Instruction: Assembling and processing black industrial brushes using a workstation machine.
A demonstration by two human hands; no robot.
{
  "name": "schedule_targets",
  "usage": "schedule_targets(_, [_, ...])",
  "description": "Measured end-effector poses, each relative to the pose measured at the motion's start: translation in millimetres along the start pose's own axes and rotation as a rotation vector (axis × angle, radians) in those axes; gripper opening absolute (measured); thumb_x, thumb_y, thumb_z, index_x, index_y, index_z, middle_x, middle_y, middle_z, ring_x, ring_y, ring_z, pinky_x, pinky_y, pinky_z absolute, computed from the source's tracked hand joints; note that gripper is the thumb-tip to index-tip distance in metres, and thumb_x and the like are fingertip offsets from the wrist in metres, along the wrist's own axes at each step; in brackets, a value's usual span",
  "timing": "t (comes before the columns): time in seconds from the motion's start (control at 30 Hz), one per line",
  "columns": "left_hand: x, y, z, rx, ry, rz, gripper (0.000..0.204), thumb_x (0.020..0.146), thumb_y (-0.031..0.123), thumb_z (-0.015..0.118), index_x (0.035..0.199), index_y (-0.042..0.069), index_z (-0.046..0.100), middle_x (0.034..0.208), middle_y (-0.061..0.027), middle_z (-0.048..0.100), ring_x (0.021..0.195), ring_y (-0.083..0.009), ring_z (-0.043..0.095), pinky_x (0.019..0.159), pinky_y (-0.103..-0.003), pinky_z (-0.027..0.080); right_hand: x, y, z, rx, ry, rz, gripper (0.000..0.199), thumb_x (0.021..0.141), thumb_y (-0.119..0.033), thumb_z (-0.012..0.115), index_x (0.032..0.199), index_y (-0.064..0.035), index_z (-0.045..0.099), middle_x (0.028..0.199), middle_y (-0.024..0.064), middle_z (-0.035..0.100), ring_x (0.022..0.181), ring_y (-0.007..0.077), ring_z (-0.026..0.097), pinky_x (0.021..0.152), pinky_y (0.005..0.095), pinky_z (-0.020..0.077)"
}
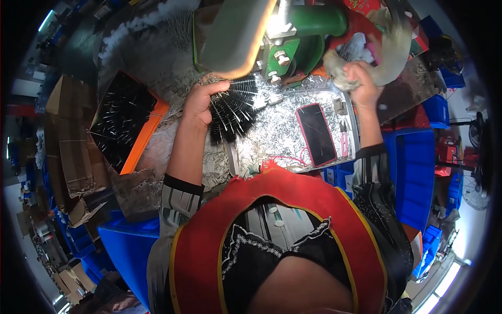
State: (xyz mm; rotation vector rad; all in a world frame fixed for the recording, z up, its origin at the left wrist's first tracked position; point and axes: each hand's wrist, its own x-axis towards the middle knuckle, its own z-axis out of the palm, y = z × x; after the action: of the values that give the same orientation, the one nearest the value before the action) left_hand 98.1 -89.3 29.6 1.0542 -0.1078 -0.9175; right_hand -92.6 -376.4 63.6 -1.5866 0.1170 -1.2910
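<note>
My left hand point(200, 102) is closed around a fanned bundle of black-bristled twisted-wire brushes point(230, 112). Their wire ends lie close under the front of a green metal machine point(282, 57) with bolts. On the right, my right hand point(363, 86) grips a pale, curved, handle-like thing point(392, 73) beside the machine; motion blur hides its exact kind. Between my hands is a metal tray point(357, 133) strewn with silvery scraps. A phone with a red edge point(316, 133) lies on it, with small pink-handled snips point(344, 141) to the right.
An orange-sided box of black brushes point(133, 138) stands left on the worktable. Cardboard point(73, 136) is beyond it. Blue bins flank me, one at the right point(413, 172) and one at the lower left point(130, 246). A lamp-like panel point(235, 36) hangs above my left hand.
</note>
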Motion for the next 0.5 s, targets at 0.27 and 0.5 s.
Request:
schedule_targets(0.27, [-11,-19,-18,-0.244,-0.035,0.106,0.021,0.070,-0.006,0.062,0.088,0.004,0.060,0.083,-0.0087,0.063,0.073,-0.0198,0.062,0.066,-0.032,0.054,48,-60,0,-0.004,-0.014,0.587,0.024,0.074,-0.005,0.060,0.053,-0.0005,0.049,0.050,0.0062,0.042,0.044,0.0171,0.045,0.052,0.0322,0.0428])
schedule_targets(0.5, [-9,-21,-14,-0.187,0.060,0.148,0.023,0.069,-0.007,0.063,0.089,0.005,0.060,0.083,-0.0065,0.063,0.073,-0.0179,0.061,0.066,-0.030,0.052,61,-72,-4,-0.105,-0.069,0.673,0.027,0.076,-0.011,0.060,0.053,-0.0044,0.047,0.049,0.0044,0.042,0.044,0.0156,0.044,0.051,0.0302,0.0410])
